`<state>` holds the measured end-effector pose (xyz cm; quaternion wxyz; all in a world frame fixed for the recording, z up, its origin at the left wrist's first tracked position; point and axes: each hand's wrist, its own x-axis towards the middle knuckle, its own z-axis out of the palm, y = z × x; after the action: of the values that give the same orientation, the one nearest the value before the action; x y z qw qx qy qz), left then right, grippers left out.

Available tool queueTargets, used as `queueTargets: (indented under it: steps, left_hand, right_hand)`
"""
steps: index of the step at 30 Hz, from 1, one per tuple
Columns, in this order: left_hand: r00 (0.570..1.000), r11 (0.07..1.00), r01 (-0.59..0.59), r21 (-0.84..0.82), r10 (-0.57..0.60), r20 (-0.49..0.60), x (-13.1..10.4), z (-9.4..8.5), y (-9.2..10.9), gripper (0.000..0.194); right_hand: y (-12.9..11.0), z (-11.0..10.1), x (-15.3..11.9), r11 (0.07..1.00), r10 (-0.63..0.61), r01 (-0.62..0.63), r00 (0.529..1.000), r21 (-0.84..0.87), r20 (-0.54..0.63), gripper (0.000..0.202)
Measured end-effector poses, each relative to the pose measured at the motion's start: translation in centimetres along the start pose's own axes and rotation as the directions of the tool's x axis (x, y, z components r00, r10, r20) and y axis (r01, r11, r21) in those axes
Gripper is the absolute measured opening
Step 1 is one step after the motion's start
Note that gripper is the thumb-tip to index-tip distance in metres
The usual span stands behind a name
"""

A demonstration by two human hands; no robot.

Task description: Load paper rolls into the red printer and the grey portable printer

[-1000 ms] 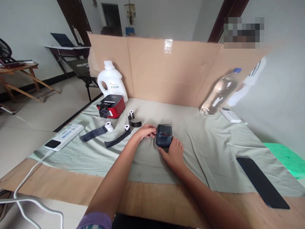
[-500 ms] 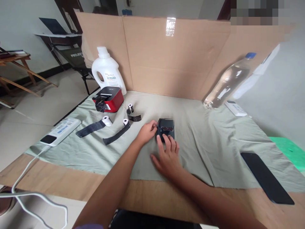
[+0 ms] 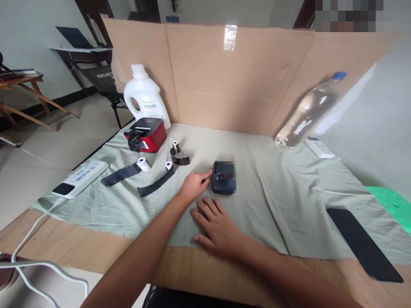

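Observation:
A small black printer-like device (image 3: 224, 186) sits on the cloth in the middle, with a slot and a shiny dark strip across its top; its right side is partly pixelated. My left hand (image 3: 194, 186) is beside it, index finger stretched out to its left side, the other fingers curled with nothing visible in them. My right hand (image 3: 220, 229) is open with fingers spread, low over or on the cloth in front of the device. Left of my hands stand three small white paper rolls, a near one (image 3: 143, 164), a middle one (image 3: 168, 165) and a far one (image 3: 175, 144), each trailing a black strip.
A red and black printer (image 3: 154, 139) stands before a white detergent bottle (image 3: 146, 98). Cardboard (image 3: 224, 85) closes off the back, and a clear bottle (image 3: 308, 113) leans right. White power strips lie left (image 3: 81, 177) and right (image 3: 319, 148); a black phone (image 3: 364, 244) lies front right.
My right hand has come off the black device and moved toward me and left, fingers spread. My left index finger has straightened at the device's left side.

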<state>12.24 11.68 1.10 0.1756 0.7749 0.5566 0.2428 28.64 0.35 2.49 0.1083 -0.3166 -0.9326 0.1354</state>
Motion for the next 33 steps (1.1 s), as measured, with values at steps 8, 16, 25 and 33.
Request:
queueTargets:
  steps: [8, 16, 25, 33]
  left_hand:
    - [0.997, 0.987, -0.031, 0.155, 0.019, 0.075, 0.2, -0.7, 0.6, 0.044]
    - [0.995, 0.965, -0.068, 0.255, 0.048, 0.082, 0.4, -0.6, 0.8, 0.044]
    - [0.985, 0.917, -0.112, 0.383, 0.050, 0.168, 0.6, -0.9, 0.9, 0.050]
    - [0.989, 0.916, -0.082, 0.392, 0.025, 0.149, 0.4, -0.4, 0.9, 0.050]
  right_hand:
    - [3.7, -1.4, 0.8, 0.847, 0.526, -0.282, 0.570, 0.450, -0.631, 0.027]
    - [9.0, -2.2, 2.2, 0.456, 0.789, -0.226, 0.550, 0.861, -0.274, 0.062]
    - [7.9, -1.6, 2.2, 0.471, 0.809, -0.296, 0.521, 0.831, -0.273, 0.069]
    - [8.4, -1.2, 2.2, 0.533, 0.770, -0.299, 0.559, 0.792, -0.307, 0.070]
